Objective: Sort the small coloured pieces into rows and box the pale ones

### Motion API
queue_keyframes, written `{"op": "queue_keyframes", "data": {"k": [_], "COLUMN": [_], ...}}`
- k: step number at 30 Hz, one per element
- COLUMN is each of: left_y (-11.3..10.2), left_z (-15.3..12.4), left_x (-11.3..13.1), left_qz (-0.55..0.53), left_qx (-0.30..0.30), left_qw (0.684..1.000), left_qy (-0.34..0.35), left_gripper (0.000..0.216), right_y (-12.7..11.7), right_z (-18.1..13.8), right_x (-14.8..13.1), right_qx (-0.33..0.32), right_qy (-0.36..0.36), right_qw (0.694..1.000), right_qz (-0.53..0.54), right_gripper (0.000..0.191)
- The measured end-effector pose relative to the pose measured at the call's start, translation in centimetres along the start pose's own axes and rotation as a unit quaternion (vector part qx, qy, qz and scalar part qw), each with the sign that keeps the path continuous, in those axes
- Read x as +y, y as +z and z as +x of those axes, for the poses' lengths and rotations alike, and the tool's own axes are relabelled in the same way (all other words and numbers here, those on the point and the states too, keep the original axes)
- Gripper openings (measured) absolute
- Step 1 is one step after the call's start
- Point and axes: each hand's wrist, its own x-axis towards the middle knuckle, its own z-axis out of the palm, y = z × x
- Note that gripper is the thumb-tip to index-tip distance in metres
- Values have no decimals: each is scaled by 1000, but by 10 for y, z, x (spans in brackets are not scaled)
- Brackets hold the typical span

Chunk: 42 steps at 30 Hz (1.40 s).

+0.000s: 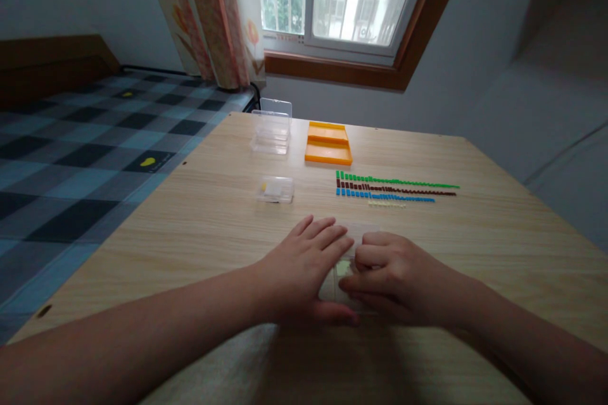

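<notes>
A small clear plastic box (pixel 329 291) lies on the table's near middle, with a pale yellow-green patch of small pieces (pixel 342 267) inside it. My left hand (pixel 304 272) braces the box from the left, its fingers stretched along the far side and its thumb at the near edge. From the other side my right hand (pixel 396 272) reaches in, fingers curled and the index finger pointing down into the box. Whatever its fingertips pinch is hidden. Beyond the hands run rows of small tiles: green (pixel 363 178), brown (pixel 365 186), blue (pixel 363 195) and a short pale yellow one (pixel 387 204).
Farther back stand an orange two-part tray (pixel 327 160) and an open clear box (pixel 270 139). A smaller clear case (pixel 285 190) with white and yellow contents lies left of the rows. A bed with a checked cover (pixel 118 152) adjoins the wooden table (pixel 213 215).
</notes>
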Motion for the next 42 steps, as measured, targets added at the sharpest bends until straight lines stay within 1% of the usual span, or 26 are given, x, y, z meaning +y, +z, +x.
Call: {"op": "queue_keyframes", "data": {"k": [6,17,27,32,39,41,42], "left_y": [-1,0,-4,-3,-2,-3,-4], "left_z": [1,1,1,1,0,-1,-1], "left_x": [1,1,2,2,2,2,2], "left_qz": [7,3,5,6,2,-1,-1], "left_qx": [1,7,-6,-7,-6,-11,-15], "left_qw": [1000,1000,1000,1000,1000,1000,1000], "left_qy": [0,3,-3,-3,-13,-15,-17], "left_gripper": [100,100,99,99,100,100,101], "right_y": [1,2,4,-1,-24,-31,-34], "right_z": [1,1,2,0,-9,-13,-16], "right_x": [1,2,3,3,14,21,26], "right_qx": [-6,3,9,49,108,145,174], "right_qy": [3,-2,-2,-26,-16,-10,-4], "right_qw": [1000,1000,1000,998,993,988,982], "right_qz": [-8,-7,-6,-14,-49,-60,-73], "right_gripper": [24,26,25,26,17,12,11]}}
